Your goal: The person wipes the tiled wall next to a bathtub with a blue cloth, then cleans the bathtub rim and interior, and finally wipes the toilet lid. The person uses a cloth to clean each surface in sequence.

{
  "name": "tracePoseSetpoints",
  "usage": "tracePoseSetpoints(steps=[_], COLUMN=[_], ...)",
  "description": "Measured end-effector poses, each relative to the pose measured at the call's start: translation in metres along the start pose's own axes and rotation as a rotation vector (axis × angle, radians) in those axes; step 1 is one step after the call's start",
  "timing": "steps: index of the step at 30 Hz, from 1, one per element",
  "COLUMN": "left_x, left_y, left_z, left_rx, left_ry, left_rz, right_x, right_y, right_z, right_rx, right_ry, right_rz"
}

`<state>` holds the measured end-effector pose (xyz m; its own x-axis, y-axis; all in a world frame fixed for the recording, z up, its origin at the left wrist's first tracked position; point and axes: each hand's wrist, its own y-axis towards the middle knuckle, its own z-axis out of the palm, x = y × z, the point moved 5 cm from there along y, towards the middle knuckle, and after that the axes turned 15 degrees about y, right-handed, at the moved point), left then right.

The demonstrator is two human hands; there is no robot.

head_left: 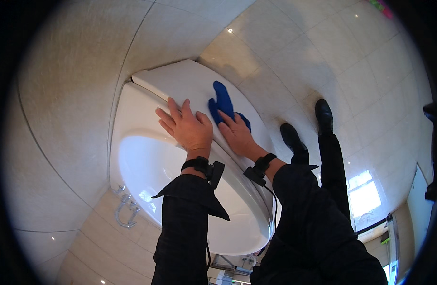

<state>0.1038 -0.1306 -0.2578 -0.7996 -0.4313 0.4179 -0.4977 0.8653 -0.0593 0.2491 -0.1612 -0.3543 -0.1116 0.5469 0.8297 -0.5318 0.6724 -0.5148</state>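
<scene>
A white bathtub [124, 102] stands against the tiled wall, with a smooth white outer panel [180, 76] along its side. My left hand [190, 128] is at the tub's rim with its fingers spread, holding nothing. To its right, my right hand [237, 135] presses a crumpled blue cloth [223, 97] against the outer panel. Part of the cloth sticks out beyond the fingertips, and part lies under the palm. Both wrists carry black straps with small black devices.
A metal faucet [125, 209] is at the tub's left. Glossy floor tiles [294, 61] lie right of the tub, where my black shoes [324, 116] stand. A black cable [275, 204] hangs from the right wrist. A glass panel [418, 199] is at the far right.
</scene>
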Motion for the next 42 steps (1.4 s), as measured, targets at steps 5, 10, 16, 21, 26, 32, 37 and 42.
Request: tracePoseSetpoints(steps=[5, 10, 16, 21, 26, 32, 37, 42], left_x=[-0.011, -0.014, -0.01, -0.025, -0.021, -0.018, -0.006, -0.002], left_y=[0.004, 0.0, -0.002, 0.004, 0.0, 0.002, 0.0, -0.001], left_z=[-0.007, -0.014, -0.025, -0.025, -0.026, -0.026, -0.025, -0.023], left_rx=[-0.064, 0.049, -0.009, -0.08, -0.089, -0.047, -0.049, 0.057], left_ry=[-0.082, -0.174, -0.314, -0.372, -0.396, -0.384, -0.439, -0.429], left_rz=[0.208, 0.371, 0.429, 0.405, 0.386, 0.401, 0.353, 0.341], right_x=[-0.044, -0.035, 0.041, -0.001, -0.048, -0.116, -0.002, 0.075], right_y=[-0.011, -0.066, -0.028, 0.056, 0.097, 0.047, 0.042, 0.123], right_z=[-0.015, -0.014, 0.001, 0.002, -0.015, -0.034, -0.011, 0.044], right_rx=[-0.098, -0.035, 0.121, 0.045, 0.1, 0.131, 0.122, 0.431], right_ry=[0.013, 0.069, 0.227, -0.029, -0.187, -0.182, 0.258, 0.447], right_rz=[0.161, 0.247, -0.242, -0.391, -0.248, 0.084, 0.072, -0.17])
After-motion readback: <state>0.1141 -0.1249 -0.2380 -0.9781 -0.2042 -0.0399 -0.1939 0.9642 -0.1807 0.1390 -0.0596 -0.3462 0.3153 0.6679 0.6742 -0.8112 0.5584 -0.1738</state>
